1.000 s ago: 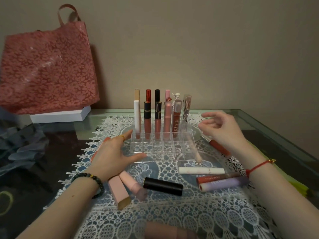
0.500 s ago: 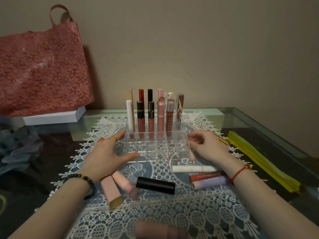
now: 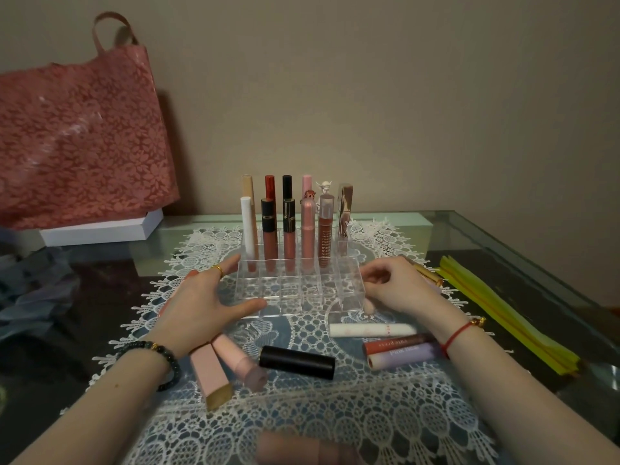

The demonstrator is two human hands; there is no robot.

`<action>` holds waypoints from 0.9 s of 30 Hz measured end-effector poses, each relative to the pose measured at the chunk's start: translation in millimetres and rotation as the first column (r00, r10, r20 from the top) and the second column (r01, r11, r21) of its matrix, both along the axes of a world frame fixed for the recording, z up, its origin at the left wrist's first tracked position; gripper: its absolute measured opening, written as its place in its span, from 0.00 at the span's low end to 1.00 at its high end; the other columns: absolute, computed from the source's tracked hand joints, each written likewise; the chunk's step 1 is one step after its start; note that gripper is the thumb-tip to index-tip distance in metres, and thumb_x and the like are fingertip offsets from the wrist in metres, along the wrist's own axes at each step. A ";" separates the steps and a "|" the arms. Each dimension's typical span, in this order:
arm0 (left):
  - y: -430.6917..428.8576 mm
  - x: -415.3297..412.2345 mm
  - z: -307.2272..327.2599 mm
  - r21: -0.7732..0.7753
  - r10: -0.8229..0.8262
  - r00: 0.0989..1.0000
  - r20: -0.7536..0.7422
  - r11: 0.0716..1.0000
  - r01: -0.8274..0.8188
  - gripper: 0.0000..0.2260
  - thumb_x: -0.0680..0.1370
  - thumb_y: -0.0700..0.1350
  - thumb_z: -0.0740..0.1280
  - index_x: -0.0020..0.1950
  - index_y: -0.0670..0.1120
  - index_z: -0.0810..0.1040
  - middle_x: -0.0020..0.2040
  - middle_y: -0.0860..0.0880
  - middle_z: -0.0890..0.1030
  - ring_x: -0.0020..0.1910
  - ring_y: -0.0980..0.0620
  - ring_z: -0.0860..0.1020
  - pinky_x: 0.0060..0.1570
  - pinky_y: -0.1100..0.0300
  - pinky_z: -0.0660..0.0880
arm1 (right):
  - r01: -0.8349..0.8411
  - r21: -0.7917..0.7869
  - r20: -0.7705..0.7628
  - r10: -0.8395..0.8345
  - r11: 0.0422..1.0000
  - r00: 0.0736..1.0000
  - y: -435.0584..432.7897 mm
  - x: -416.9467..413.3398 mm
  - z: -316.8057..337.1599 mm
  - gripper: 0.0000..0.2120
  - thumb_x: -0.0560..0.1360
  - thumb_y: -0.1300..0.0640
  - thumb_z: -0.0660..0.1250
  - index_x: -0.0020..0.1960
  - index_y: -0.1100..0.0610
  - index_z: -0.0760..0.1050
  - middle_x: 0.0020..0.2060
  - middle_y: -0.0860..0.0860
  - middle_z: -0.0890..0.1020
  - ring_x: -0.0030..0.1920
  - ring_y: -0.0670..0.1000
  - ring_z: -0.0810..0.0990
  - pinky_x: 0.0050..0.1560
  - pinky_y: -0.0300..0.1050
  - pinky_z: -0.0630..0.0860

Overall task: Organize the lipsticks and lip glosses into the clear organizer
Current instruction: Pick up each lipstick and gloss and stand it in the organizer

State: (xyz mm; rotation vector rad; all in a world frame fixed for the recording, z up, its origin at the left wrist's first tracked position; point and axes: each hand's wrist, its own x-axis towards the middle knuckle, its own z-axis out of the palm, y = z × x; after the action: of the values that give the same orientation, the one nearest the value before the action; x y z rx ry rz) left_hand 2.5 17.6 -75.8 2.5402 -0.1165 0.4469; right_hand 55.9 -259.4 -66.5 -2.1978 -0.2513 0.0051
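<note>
Clear organizer [image 3: 298,292] stands on a lace mat [image 3: 335,414] mid-tabletop [image 3: 503,250], with upright tubes [image 3: 307,229] in its rear rows. Left hand [image 3: 201,303], fingers spread straight, touches its left side. Right hand [image 3: 399,290] curls over a pale tube [image 3: 369,307] at its right front corner; whether it grips cannot be told.

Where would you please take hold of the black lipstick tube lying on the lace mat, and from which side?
Pinch the black lipstick tube across its middle from above, fingers on its near and far long sides. It lies flat, lengthwise left to right, and the pink tube crowds its left end.
</note>
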 end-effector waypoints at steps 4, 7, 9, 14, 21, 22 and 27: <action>0.7 0.5 -1.0 0.011 0.004 1.000 0.005 1.000 -0.005 0.45 0.58 0.71 0.63 0.71 0.55 0.59 0.64 0.54 0.74 0.56 0.52 0.74 0.52 0.55 0.73 | -0.014 -0.218 0.085 0.034 0.976 0.996 -1.3 -3.1 7.1 0.08 0.74 0.59 0.65 0.51 0.50 0.78 0.42 0.42 0.78 0.35 0.43 0.78 0.26 0.29 0.70; 1.0 0.6 -1.6 0.021 0.007 1.000 0.007 1.000 -0.008 0.45 0.57 0.72 0.62 0.72 0.55 0.59 0.64 0.54 0.74 0.53 0.53 0.74 0.50 0.55 0.74 | -0.020 -0.332 0.109 0.060 0.943 0.992 -1.7 -3.1 11.4 0.10 0.74 0.59 0.64 0.52 0.50 0.79 0.41 0.40 0.76 0.33 0.42 0.78 0.25 0.29 0.70; 1.6 0.9 -2.2 0.018 0.010 1.000 0.009 1.000 -0.010 0.46 0.57 0.72 0.63 0.72 0.55 0.59 0.64 0.54 0.74 0.55 0.53 0.74 0.51 0.56 0.73 | -0.038 -0.376 0.107 0.085 0.926 0.991 -2.1 -2.1 11.9 0.10 0.75 0.59 0.63 0.52 0.51 0.79 0.40 0.41 0.76 0.27 0.40 0.74 0.22 0.27 0.67; 1.5 1.8 -2.8 0.017 0.014 1.000 0.005 1.000 -0.014 0.45 0.58 0.71 0.63 0.71 0.55 0.60 0.64 0.54 0.73 0.55 0.55 0.73 0.52 0.58 0.72 | -0.041 -0.395 0.093 0.084 0.918 0.992 -9.8 -0.8 13.1 0.11 0.73 0.59 0.64 0.54 0.53 0.79 0.40 0.45 0.81 0.28 0.39 0.76 0.27 0.32 0.73; 1.1 0.6 -2.1 0.009 0.016 1.000 0.006 1.000 -0.016 0.46 0.57 0.71 0.63 0.71 0.55 0.60 0.65 0.53 0.73 0.58 0.52 0.72 0.53 0.56 0.71 | 0.116 -0.423 0.256 -0.004 0.899 0.967 -2.1 -0.1 3.5 0.09 0.74 0.48 0.64 0.43 0.53 0.77 0.30 0.45 0.76 0.23 0.40 0.71 0.21 0.29 0.64; 0.9 0.6 -1.8 0.004 0.012 1.000 0.004 1.000 -0.012 0.46 0.57 0.71 0.63 0.71 0.55 0.59 0.65 0.53 0.73 0.56 0.53 0.72 0.52 0.58 0.71 | 0.140 -0.455 0.263 -0.018 0.879 0.965 0.1 0.8 2.0 0.08 0.73 0.49 0.65 0.42 0.54 0.75 0.31 0.45 0.75 0.24 0.40 0.71 0.20 0.29 0.63; 1.1 -0.5 -0.8 0.002 0.002 1.000 -0.001 1.000 -0.002 0.46 0.57 0.72 0.63 0.71 0.55 0.59 0.65 0.53 0.73 0.45 0.59 0.73 0.46 0.62 0.71 | 0.200 -0.464 0.242 -0.094 0.863 0.966 2.2 8.0 -5.2 0.09 0.72 0.53 0.67 0.40 0.59 0.76 0.34 0.49 0.75 0.28 0.42 0.73 0.21 0.30 0.66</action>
State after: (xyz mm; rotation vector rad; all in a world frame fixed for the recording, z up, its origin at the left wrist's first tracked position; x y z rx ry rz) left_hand 2.0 18.7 -76.6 2.5427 -0.1139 0.4460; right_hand 63.9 -257.2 -71.7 -2.7217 -0.2135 -0.2832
